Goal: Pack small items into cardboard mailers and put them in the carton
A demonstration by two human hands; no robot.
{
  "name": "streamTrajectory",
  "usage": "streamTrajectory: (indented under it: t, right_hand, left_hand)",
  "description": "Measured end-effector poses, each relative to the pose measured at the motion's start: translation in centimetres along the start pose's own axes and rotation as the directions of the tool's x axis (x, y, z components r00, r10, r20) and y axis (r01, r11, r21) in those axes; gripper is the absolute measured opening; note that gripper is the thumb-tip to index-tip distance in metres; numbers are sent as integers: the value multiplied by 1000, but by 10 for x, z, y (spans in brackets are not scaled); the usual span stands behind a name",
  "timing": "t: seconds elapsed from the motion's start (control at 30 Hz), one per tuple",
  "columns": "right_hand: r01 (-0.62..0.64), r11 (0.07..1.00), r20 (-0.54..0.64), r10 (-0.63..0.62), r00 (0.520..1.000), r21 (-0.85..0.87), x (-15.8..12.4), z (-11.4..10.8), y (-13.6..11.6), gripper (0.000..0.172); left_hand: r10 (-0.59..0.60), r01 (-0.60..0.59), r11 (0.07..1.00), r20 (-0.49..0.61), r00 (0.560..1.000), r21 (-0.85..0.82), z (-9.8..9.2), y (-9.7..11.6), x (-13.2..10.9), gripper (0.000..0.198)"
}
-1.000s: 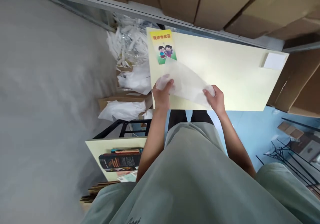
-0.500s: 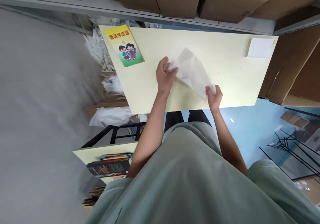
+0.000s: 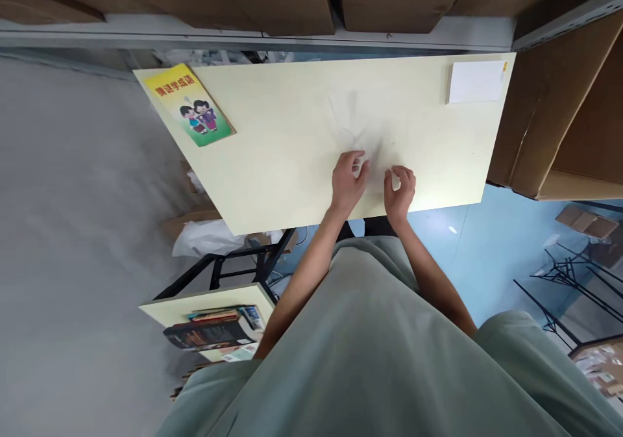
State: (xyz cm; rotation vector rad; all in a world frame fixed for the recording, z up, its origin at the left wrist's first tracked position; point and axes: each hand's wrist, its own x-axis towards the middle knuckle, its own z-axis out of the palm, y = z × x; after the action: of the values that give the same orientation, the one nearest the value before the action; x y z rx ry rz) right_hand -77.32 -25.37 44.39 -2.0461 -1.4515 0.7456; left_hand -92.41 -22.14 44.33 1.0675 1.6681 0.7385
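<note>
A thin, see-through plastic bag [image 3: 350, 122] hangs over the cream-coloured table, its outline faint and partly blurred. My left hand [image 3: 346, 182] pinches its near edge with curled fingers. Close by on the right, my right hand [image 3: 401, 193] has thumb and forefinger brought together at the bag's other near corner. Only a small gap separates the two hands, just above the table's front edge. The bag's folds are hard to make out against the pale top.
On the table [image 3: 282, 190], a colourful booklet [image 3: 195, 109] lies at the far left and a white box [image 3: 476, 82] at the far right. Cardboard boxes [image 3: 277, 2] line a shelf behind. An open carton [image 3: 528, 125] stands right. Books [image 3: 214, 330] rest on a lower stand at left.
My hands have come closer together and nearer my body. The plastic bag, earlier stretched out whitish between them, now hangs thinner and harder to see. The view has shifted to the right.
</note>
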Motion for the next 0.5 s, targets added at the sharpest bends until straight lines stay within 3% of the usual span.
streamTrajectory:
  t: [0.1,0.23,0.33,0.4,0.5]
  right_hand:
    - [170,985,189,-172,967,27,0,-7,-6,27]
    - [387,921,462,-365,808,51,-11,-8,-27,30]
    - [428,897,590,-405,699,109,-3,-2,-38,38]
    - [437,894,632,-399,665,104,12,6,-40,46]
    - [472,880,682,-371,631,42,34,21,-34,54]
  left_hand:
    - [-127,126,990,-12,992,-58,-3,13,1,32]
    - [-239,225,962,-83,967,-151,-14,16,2,33]
    - [-341,294,927,-193,920,-234,-30,1,1,33]
    - [-380,319,914,-254,889,-251,-42,-12,-1,32]
    - [-367,337,930,-350,862,-145,-60,-30,-4,33]
